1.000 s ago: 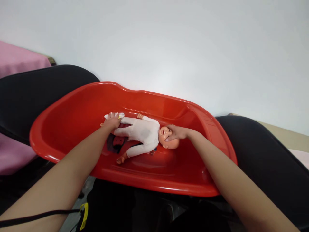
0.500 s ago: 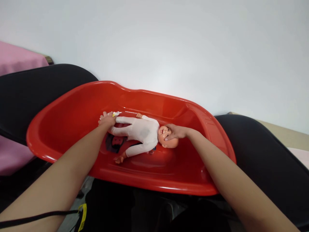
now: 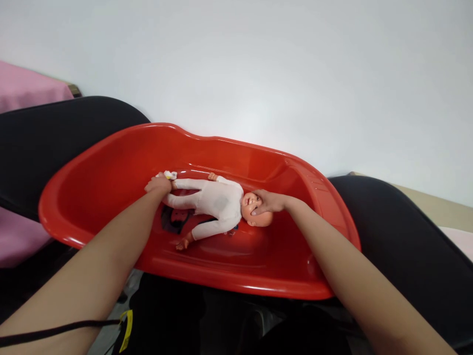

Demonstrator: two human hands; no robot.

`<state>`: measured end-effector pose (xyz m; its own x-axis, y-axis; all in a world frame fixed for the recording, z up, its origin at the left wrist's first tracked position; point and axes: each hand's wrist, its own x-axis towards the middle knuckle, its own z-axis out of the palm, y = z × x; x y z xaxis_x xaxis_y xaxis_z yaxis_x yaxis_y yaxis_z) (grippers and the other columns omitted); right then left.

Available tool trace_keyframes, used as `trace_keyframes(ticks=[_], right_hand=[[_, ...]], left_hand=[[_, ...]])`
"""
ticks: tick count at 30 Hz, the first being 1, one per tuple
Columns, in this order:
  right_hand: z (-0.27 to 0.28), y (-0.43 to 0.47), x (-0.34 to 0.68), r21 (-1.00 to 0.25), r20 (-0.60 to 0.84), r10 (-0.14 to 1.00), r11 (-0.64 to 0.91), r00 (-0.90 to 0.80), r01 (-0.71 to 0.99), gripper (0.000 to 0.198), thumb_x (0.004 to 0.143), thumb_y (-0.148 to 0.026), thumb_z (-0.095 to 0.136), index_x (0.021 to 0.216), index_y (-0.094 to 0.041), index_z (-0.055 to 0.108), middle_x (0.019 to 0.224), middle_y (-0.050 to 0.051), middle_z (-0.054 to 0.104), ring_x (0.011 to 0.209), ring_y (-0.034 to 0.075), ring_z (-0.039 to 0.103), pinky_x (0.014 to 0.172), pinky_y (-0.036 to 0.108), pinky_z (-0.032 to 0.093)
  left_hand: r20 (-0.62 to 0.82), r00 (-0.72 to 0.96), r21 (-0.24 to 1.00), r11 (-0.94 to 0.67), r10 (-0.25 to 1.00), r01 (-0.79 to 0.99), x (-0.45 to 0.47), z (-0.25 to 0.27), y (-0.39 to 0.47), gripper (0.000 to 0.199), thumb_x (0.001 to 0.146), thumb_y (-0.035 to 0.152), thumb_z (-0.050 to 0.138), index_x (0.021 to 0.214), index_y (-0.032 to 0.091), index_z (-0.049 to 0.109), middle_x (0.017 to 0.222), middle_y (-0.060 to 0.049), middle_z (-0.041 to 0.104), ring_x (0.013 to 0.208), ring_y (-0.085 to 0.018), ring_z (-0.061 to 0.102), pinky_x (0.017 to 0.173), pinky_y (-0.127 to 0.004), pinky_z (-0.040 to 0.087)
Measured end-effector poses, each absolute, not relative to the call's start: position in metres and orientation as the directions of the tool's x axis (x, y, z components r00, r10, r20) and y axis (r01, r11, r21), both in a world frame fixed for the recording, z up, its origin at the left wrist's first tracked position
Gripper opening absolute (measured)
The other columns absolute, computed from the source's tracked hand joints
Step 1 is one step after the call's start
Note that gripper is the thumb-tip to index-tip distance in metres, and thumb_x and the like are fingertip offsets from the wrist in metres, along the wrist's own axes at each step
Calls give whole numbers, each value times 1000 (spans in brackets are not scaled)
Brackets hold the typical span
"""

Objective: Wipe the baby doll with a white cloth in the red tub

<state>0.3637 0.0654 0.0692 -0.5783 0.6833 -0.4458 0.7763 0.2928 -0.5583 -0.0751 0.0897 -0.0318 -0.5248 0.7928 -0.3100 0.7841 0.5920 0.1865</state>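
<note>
A baby doll with a white cloth body lies on its back in a red baby bathtub, head to the right. My right hand grips the doll's head from the right, thumb across its face and fingers behind or beside it. At the doll's feet, my left hand is closed around a small, crumpled-looking white thing with a yellow patch, which sticks out past the fingers. Its kind is too small to make out. The doll's feet are partly hidden by that hand.
Black chairs stand at the tub's left and right. Behind it rises a white wall. Pink cloth covers a surface at far left. A dark cord with a yellow tag hangs near my left forearm.
My left hand has moved slightly left at the doll's feet, with the white-and-yellow thing shifting left too. My right hand and the doll have stayed nearly still.
</note>
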Motion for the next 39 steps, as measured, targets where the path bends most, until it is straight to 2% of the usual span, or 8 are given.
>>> trace_keyframes(ticks=[3,6,13,18,23,28,34,39], right_hand=[[70,66,363,-557,-453,676,295,-581,777,80,67,-51,86,137,-25,57,136,11,62,122,33,61,105,46,50],[69,66,363,-544,-462,677,293,-572,786,80,67,-50,86,137,-26,56,136,10,62,122,32,61,106,46,50],[69,65,363,-528,-467,694,278,-548,802,79,67,-53,86,136,-27,57,135,9,63,120,33,62,104,46,51],[73,64,361,-543,-479,674,276,-562,793,75,69,-50,86,134,-27,58,134,9,64,120,33,62,104,46,51],[72,66,362,-525,-482,680,281,-553,803,76,68,-53,86,135,-28,58,137,9,62,124,34,60,107,48,50],[70,66,363,-529,-479,684,276,-550,803,78,68,-54,86,136,-26,57,137,9,62,125,34,60,109,48,48],[73,65,361,-514,-485,693,268,-534,815,82,68,-54,87,138,-26,56,140,10,61,124,35,61,107,47,49],[74,65,361,-526,-482,681,278,-551,804,78,68,-50,87,136,-27,58,136,10,63,124,35,60,107,48,49]], left_hand=[[-371,-535,192,627,759,755,-78,-33,92,107,82,82,49,154,5,29,136,-34,58,128,-46,56,92,-55,46],[-343,-563,203,645,752,737,-78,-31,92,104,88,78,47,154,0,27,133,-35,60,123,-44,60,90,-54,47],[-247,-581,272,631,775,726,-78,-22,84,57,99,48,45,141,10,52,122,-28,68,114,-40,67,85,-48,52],[-130,-591,278,602,796,749,-73,-17,76,40,100,37,44,130,14,58,122,-22,70,114,-36,67,92,-50,48],[-53,-559,222,556,827,801,-64,-3,65,47,90,44,61,126,15,59,118,-21,71,109,-37,68,96,-51,46],[70,-509,242,481,858,843,-52,2,66,52,94,50,53,128,11,60,124,-25,67,116,-40,62,99,-55,43],[153,-316,247,274,936,930,-16,22,73,52,97,57,46,124,17,66,129,-19,62,118,-38,60,101,-51,46],[66,114,295,-129,991,947,17,20,67,48,97,60,47,125,26,66,130,-10,64,115,-31,62,95,-39,50]])
